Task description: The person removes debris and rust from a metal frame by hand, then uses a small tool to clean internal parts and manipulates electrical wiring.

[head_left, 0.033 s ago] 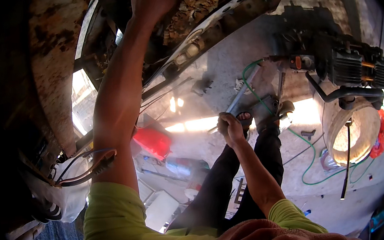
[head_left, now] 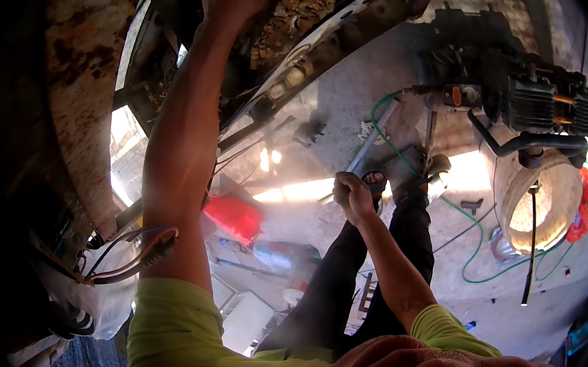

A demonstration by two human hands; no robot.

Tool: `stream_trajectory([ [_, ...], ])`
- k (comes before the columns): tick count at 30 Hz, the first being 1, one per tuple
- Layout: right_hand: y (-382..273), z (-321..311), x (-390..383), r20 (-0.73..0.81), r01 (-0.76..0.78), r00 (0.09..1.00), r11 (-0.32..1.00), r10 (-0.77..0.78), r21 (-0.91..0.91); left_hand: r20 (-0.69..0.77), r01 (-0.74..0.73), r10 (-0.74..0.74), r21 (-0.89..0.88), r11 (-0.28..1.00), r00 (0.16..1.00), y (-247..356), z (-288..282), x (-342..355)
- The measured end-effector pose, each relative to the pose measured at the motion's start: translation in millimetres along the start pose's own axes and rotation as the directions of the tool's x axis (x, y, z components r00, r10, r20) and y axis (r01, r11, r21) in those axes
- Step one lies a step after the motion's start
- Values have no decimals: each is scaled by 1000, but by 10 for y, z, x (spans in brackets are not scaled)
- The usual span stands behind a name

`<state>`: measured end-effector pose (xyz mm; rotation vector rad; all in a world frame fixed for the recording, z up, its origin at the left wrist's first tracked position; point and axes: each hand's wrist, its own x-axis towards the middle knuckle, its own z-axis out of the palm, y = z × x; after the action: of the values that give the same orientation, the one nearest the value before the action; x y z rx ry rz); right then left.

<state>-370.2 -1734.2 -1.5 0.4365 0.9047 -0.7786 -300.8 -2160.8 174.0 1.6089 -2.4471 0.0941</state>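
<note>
My left arm stretches up into a dark, dirty metal frame [head_left: 356,21]. There my left hand [head_left: 235,0] rests against or inside the shadowed part; its fingers are lost in the dark. Lower down, my right hand [head_left: 352,195] is closed in a fist above my legs. A grey pipe [head_left: 369,143] shows on both sides of this fist. Whether the fist grips the pipe or only hangs over it, I cannot tell. Crusted brown dirt [head_left: 298,15] covers the metal beside my left hand.
A black-finned compressor [head_left: 536,101] stands at the right on a pale tank [head_left: 544,207]. From it a green hose [head_left: 477,280] curls across the floor. Rusty sheet metal [head_left: 84,98] and loose wires [head_left: 134,265] flank my left arm. A red bag [head_left: 234,217] lies below it.
</note>
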Motion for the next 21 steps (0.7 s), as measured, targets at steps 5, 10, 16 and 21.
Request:
stream_trajectory([
  [5, 9, -46, 15, 41, 6, 999, 1000, -6, 6, 232, 498, -441, -442, 746, 867, 21, -33, 434],
  [10, 33, -103, 52, 69, 22, 997, 1000, -23, 9, 411, 415, -319, -908, -59, 854, -7, 1, 484],
  [16, -22, -83, 38, 17, 32, 999, 999, -33, 33, 266, 442, -417, -796, 414, 869, -56, -197, 208],
  [21, 14, -170, 103, 73, -17, 997, 997, 11, 80, 21, 29, -26, -174, 984, 999, -89, -276, -253],
])
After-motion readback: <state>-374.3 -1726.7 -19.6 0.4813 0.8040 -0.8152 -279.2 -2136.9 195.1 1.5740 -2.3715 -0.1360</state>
